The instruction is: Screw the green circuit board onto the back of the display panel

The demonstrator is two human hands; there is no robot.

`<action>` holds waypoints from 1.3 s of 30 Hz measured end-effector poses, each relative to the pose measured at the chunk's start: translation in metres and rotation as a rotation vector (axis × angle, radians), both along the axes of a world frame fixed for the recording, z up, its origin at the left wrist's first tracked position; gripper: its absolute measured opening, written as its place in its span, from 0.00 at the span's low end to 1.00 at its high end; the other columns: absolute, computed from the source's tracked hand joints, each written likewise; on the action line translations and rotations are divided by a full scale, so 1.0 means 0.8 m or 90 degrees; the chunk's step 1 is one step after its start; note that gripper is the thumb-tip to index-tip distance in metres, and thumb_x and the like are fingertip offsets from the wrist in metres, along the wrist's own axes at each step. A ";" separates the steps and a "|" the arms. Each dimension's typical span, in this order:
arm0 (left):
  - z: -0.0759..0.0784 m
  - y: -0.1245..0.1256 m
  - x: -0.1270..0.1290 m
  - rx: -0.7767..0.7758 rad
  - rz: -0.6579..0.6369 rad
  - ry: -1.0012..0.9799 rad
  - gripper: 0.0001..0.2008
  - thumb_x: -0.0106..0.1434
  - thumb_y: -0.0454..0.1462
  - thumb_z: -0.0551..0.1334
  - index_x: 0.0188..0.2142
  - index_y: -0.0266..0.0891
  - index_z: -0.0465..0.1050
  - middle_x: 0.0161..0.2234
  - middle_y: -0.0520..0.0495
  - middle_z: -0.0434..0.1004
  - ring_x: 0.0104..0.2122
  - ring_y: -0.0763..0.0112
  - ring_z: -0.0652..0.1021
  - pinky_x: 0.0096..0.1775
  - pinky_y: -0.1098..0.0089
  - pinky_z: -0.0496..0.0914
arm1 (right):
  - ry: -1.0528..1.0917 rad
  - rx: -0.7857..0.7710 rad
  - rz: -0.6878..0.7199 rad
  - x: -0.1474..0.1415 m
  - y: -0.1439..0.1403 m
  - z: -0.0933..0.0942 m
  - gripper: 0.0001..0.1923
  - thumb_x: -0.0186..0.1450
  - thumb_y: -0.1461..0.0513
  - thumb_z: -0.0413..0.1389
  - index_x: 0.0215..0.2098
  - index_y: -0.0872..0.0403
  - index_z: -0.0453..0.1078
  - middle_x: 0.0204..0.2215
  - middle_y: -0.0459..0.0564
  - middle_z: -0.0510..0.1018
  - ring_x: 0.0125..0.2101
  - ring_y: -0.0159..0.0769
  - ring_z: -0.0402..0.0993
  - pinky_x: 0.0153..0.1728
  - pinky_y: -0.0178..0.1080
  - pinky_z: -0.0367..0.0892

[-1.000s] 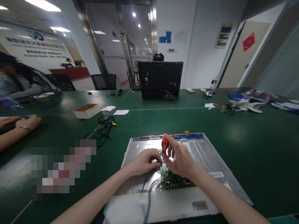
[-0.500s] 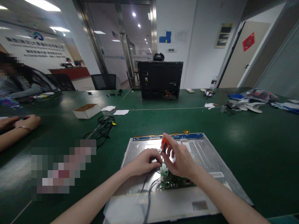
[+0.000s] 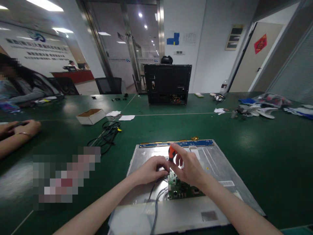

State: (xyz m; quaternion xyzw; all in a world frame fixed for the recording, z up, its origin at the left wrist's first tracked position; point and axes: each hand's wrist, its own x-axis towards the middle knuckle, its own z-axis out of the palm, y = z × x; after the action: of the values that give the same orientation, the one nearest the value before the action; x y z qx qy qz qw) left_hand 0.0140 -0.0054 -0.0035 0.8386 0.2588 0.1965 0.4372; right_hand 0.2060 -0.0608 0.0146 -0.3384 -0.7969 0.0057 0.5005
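A short screwdriver [image 3: 172, 152] with an orange and black handle stands nearly upright over the corner of a green circuit board [image 3: 182, 191]. My right hand [image 3: 188, 164] grips its handle, index finger on top. Beside the screwdriver's lower end, my left hand [image 3: 153, 168] is closed in a pinch at the board's edge; what its fingertips hold, if anything, is hidden. The board lies on the silver metal back of a display panel [image 3: 210, 166], partly covered by my right hand. A blue strip board [image 3: 202, 142] runs along the panel's far edge. Dark cables [image 3: 156, 209] trail from the board towards me.
Black cables [image 3: 107, 133] lie coiled left of the panel, near a small open box [image 3: 91, 117] and paper. A black monitor housing [image 3: 168, 85] stands at the back. Another person's hands [image 3: 26, 127] rest at left. Bags and parts [image 3: 264, 104] lie far right.
The screwdriver handle has turned slightly and my right index finger sits a little lower on it. My left hand stays almost still.
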 end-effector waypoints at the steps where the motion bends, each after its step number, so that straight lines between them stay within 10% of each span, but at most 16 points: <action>1: 0.000 0.000 0.000 0.002 0.001 -0.005 0.02 0.58 0.31 0.65 0.33 0.37 0.76 0.34 0.49 0.78 0.38 0.64 0.76 0.44 0.67 0.68 | -0.002 0.000 0.001 0.000 0.000 0.001 0.30 0.70 0.63 0.50 0.68 0.47 0.46 0.28 0.42 0.74 0.19 0.30 0.68 0.19 0.34 0.62; 39: 0.002 0.000 0.000 0.007 0.002 0.006 0.03 0.58 0.31 0.65 0.34 0.37 0.77 0.35 0.48 0.79 0.38 0.63 0.76 0.45 0.67 0.69 | -0.004 0.005 -0.008 -0.001 -0.003 0.005 0.33 0.68 0.64 0.50 0.69 0.50 0.45 0.28 0.45 0.76 0.17 0.31 0.67 0.18 0.35 0.61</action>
State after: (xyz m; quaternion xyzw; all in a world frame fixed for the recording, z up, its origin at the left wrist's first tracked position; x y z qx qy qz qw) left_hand 0.0142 -0.0050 -0.0021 0.8413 0.2613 0.1949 0.4313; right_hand 0.2052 -0.0631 0.0183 -0.3413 -0.7963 -0.0012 0.4994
